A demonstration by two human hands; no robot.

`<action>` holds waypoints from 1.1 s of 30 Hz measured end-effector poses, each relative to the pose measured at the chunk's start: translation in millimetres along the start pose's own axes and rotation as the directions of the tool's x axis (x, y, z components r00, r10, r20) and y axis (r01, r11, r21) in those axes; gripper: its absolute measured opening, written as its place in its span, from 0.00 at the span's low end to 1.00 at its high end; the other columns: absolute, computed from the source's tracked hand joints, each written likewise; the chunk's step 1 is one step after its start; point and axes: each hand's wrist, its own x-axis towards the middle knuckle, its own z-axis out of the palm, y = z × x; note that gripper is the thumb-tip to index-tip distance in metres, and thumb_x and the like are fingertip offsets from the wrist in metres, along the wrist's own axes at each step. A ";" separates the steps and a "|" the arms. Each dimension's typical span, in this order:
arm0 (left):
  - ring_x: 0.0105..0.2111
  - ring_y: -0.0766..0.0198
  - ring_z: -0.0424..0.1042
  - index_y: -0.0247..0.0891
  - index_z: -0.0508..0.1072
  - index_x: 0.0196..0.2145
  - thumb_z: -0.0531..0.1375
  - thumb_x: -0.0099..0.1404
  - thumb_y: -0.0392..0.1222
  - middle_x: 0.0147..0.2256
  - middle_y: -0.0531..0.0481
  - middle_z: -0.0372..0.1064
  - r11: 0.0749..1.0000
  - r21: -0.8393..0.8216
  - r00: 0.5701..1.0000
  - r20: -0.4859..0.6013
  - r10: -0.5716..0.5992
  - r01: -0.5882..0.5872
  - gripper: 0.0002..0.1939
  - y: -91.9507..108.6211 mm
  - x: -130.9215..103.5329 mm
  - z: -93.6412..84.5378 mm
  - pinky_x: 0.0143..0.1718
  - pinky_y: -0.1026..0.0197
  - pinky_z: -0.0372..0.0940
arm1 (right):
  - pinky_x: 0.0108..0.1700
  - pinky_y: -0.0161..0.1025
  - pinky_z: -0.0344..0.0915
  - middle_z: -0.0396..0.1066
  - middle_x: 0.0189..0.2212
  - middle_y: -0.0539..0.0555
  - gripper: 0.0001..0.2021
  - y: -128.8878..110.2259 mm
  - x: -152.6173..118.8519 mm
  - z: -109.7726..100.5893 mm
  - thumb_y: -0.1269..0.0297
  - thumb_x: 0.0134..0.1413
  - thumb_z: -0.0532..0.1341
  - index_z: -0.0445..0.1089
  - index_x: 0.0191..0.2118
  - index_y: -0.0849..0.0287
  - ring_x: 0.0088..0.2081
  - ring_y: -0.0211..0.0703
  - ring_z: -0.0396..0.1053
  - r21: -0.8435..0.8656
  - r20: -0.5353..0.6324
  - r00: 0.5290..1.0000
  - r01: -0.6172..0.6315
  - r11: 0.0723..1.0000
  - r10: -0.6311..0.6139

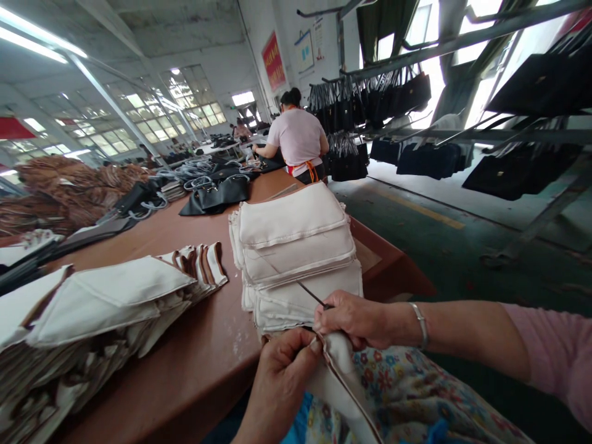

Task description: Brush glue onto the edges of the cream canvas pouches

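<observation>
A white fabric piece (340, 376) with a brown edge hangs over my lap at the table's near edge. My left hand (289, 367) pinches its upper edge between thumb and fingers. Just to the right, my right hand (354, 317) is closed round a thin dark pointed tool (312, 293), whose tip points up and left; this hand also touches the fabric. Directly beyond both hands lies a stack of white fabric pieces (298, 250), in several overlapping layers with stitched edges.
On the brown table (208, 327), a large pile of white pieces with brown edges (111, 296) fills the left. Black bags (217, 194) lie farther back. A person in a pink shirt (298, 135) stands beyond the stack. Racks of black bags (430, 148) stand at right.
</observation>
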 end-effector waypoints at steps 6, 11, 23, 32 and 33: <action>0.22 0.70 0.56 0.35 0.74 0.26 0.59 0.62 0.50 0.22 0.54 0.63 0.996 0.092 0.999 -0.052 0.009 -0.004 0.15 7.6 2.3 2.2 0.22 0.69 0.51 | 0.17 0.25 0.51 0.60 0.16 0.43 0.13 -11.0 -6.2 -3.7 0.60 0.45 0.68 0.66 0.29 0.62 0.17 0.28 0.54 -0.112 0.007 0.990 0.143 0.983 -0.143; 0.24 0.69 0.57 0.35 0.74 0.25 0.61 0.61 0.50 0.23 0.54 0.63 0.987 0.156 0.996 -0.081 0.044 -0.030 0.15 12.7 3.8 4.0 0.24 0.69 0.53 | 0.22 0.26 0.54 0.66 0.19 0.46 0.05 -12.0 -10.5 -3.4 0.72 0.42 0.65 0.69 0.29 0.65 0.22 0.31 0.58 -0.273 -0.049 0.972 0.208 0.939 -0.229; 0.26 0.65 0.66 0.33 0.77 0.33 0.60 0.63 0.55 0.29 0.47 0.72 0.905 -0.377 0.973 0.188 -0.134 0.197 0.19 4.3 7.5 8.2 0.29 0.65 0.60 | 0.33 0.32 0.60 0.68 0.28 0.56 0.04 2.3 -24.7 -24.0 0.72 0.56 0.57 0.69 0.34 0.63 0.30 0.39 0.66 -0.541 0.334 0.619 0.743 0.393 -0.711; 0.29 0.64 0.64 0.34 0.74 0.27 0.58 0.65 0.55 0.27 0.49 0.68 0.988 0.144 0.990 0.132 0.044 -0.063 0.20 11.7 7.4 8.4 0.28 0.66 0.57 | 0.32 0.32 0.59 0.68 0.30 0.55 0.05 11.7 -28.1 -37.8 0.69 0.56 0.58 0.69 0.37 0.62 0.31 0.38 0.65 -0.580 0.445 0.572 0.770 0.265 -0.689; 0.29 0.64 0.64 0.34 0.74 0.28 0.57 0.66 0.54 0.27 0.48 0.69 0.967 0.225 0.988 0.125 0.093 -0.120 0.19 13.2 6.0 7.8 0.28 0.65 0.57 | 0.32 0.32 0.59 0.67 0.29 0.54 0.06 9.7 -29.0 -38.1 0.67 0.57 0.59 0.69 0.38 0.63 0.30 0.37 0.64 -0.539 0.384 0.631 0.746 0.391 -0.674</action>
